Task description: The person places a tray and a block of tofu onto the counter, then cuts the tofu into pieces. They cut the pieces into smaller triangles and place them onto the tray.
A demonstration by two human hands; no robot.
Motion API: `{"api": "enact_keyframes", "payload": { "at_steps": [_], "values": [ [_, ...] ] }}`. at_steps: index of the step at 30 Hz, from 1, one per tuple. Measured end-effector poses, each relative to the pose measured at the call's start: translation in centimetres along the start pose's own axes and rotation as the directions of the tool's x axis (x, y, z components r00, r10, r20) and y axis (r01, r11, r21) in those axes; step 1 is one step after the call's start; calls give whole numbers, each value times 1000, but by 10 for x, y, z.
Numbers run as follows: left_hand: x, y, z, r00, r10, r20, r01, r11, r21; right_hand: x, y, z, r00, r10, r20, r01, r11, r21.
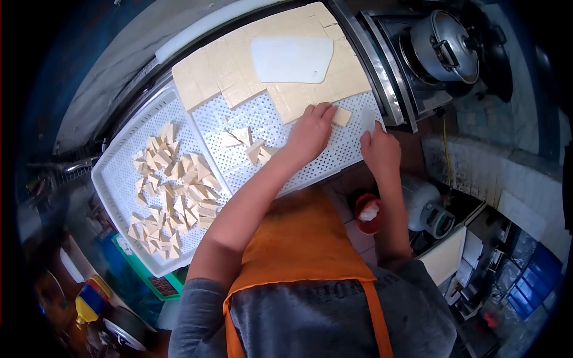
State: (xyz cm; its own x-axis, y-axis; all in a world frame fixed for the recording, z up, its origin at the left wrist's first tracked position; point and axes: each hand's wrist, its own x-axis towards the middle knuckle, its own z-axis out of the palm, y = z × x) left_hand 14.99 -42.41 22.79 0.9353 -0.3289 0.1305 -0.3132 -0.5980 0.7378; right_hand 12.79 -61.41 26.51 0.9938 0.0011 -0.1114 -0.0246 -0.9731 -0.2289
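My left hand curls its fingers over a small cut piece of pale tofu at the front edge of a big tofu slab. By the right edge of the white perforated tray, my right hand is closed, thumb up, round something thin and pale that I cannot make out. On the slab lies a flat white plastic plate with slanted sides. Some loose tofu pieces rest on the perforated tray, left of my left wrist.
A second white tray at the left holds many tofu triangles. A lidded metal pot stands on a stove at the back right. Below my right arm are a red container and a grey gas cylinder.
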Motion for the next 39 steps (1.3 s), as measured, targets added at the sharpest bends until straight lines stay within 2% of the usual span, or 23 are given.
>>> {"api": "enact_keyframes", "payload": {
  "at_steps": [3,4,6,7,9,10,11,14,17,30,37,39],
  "values": [
    [0,1,4,999,-43,-15,42,995,-88,-2,-9,6,994,-86,62,80,992,94],
    [-2,2,0,997,-75,27,77,993,-91,-7,-11,7,988,-127,91,113,983,145],
    [-14,3,-13,984,-133,119,144,985,-94,-23,-15,-1,961,-181,208,142,972,189],
    [-22,-1,-14,988,-125,91,134,986,-102,-31,-17,-7,942,-205,265,151,966,210],
    [-36,-7,-14,994,-109,32,112,987,-119,-36,-22,-13,969,-127,211,86,977,195],
    [-41,-7,-13,995,-72,-76,65,994,-86,-36,-24,-14,982,-82,173,49,981,188],
    [-44,-6,-13,993,-117,-35,113,989,-97,-36,-26,-14,990,-38,133,13,983,183],
    [-45,0,-17,975,-218,34,220,968,-121,-38,-42,-5,993,-100,59,86,973,214],
    [-51,0,-10,969,-246,27,248,958,-144,-40,-59,-3,985,-107,132,75,971,226],
    [-55,-5,-10,975,-222,17,221,959,-176,-42,-71,12,973,-106,204,60,973,222],
    [-54,-12,-8,987,-163,2,162,976,-144,-31,-65,39,981,-113,156,62,951,303],
    [-52,-12,-9,979,-205,11,204,969,-138,-20,-66,46,989,-99,109,61,948,312]
  ]
}}
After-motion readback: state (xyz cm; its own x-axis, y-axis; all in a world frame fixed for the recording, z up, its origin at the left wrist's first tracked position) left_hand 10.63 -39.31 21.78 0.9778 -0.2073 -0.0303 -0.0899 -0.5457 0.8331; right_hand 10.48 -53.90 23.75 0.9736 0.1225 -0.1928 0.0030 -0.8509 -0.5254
